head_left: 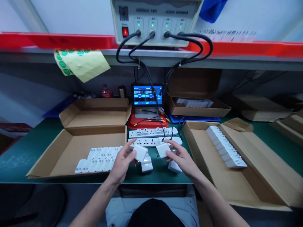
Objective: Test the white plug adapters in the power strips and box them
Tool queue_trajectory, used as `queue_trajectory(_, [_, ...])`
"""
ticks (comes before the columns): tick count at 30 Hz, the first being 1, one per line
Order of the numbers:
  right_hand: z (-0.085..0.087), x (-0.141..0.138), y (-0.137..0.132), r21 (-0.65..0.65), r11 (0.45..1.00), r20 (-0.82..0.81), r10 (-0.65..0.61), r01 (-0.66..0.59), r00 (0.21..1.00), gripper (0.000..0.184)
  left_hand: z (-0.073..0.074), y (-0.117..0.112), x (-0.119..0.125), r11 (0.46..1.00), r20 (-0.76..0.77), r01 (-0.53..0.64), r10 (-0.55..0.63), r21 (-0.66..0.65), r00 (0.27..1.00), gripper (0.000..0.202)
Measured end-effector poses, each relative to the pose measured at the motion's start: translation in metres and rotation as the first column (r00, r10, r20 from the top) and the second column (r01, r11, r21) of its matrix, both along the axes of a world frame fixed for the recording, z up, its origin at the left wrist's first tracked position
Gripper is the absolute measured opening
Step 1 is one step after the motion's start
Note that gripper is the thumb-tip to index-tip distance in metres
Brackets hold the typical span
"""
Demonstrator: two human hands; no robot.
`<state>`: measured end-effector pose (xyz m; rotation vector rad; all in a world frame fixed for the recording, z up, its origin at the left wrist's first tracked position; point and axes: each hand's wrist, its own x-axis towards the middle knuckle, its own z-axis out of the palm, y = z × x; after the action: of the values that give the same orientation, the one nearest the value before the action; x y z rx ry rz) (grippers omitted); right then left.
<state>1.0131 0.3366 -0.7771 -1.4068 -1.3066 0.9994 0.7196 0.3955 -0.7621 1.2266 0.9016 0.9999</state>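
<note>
Head camera shows me both hands close together but apart, each pinching one block. The left hand (121, 165) grips a white plug adapter (140, 153) by its edges, and the right hand (182, 160) does the same with a second adapter (163, 150). The two blocks sit just apart above the green bench mat (163, 176).

The first block tilts, its long axis seeming to slant toward the second. The second's long axis is harder for me to read, and I can't tell from here which way either's pins point. From my seat, I'd keep the hold on the edges, leaving the faces visible to the camera.

Just below are stacked adapters (146, 165) and, near the right hand, a lone adapter (174, 166). Left of them, rows of adapters (99, 159) lie in an open cardboard carton (78, 138). Another row (224, 146) runs diagonally in a carton (203, 164) on the right. Beyond the hands lie two white power strips (152, 137), with a lit tester screen (147, 95) behind.
</note>
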Motion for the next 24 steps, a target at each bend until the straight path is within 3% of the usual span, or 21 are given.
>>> queue_trajectory(2, [0.003,-0.003,0.013,0.074,0.996,0.239,0.022,-0.041,0.971,0.053,0.009,0.014,-0.004,0.999,0.056,0.002,0.000,-0.051,0.998,0.061])
queue_trajectory(5, [0.008,-0.011,0.032,0.166,0.979,0.522,0.016,-0.120,0.853,0.038,0.016,0.029,-0.011,1.000,0.037,0.002,-0.002,-0.007,0.999,0.057])
queue_trajectory(8, [0.013,-0.021,0.047,0.226,0.956,0.585,0.020,-0.187,0.811,0.029,0.014,0.041,-0.017,0.995,-0.050,0.053,-0.049,0.081,0.998,0.063])
queue_trajectory(10, [0.016,-0.028,0.054,0.236,0.950,0.623,0.013,-0.204,0.782,0.023,0.008,0.048,-0.018,0.979,-0.192,0.100,-0.065,0.180,0.979,0.063])
queue_trajectory(15, [0.020,-0.036,0.064,0.184,0.957,0.775,0.000,-0.226,0.632,0.021,-0.007,0.066,-0.012,0.843,-0.608,0.294,0.048,0.450,0.793,0.055])
queue_trajectory(17, [0.020,-0.036,0.066,0.149,0.948,0.816,0.043,-0.282,0.576,0.023,-0.010,0.071,-0.006,0.810,-0.704,0.377,0.062,0.450,0.708,0.059])
queue_trajectory(21, [0.016,-0.032,0.070,0.046,0.928,0.880,0.137,-0.369,0.454,0.028,-0.008,0.079,0.007,0.808,-0.849,0.472,0.064,0.353,0.525,0.054])
queue_trajectory(24, [0.012,-0.030,0.077,-0.009,0.915,0.902,0.181,-0.403,0.392,0.035,-0.008,0.085,0.013,0.804,-0.888,0.506,0.056,0.311,0.457,0.049])
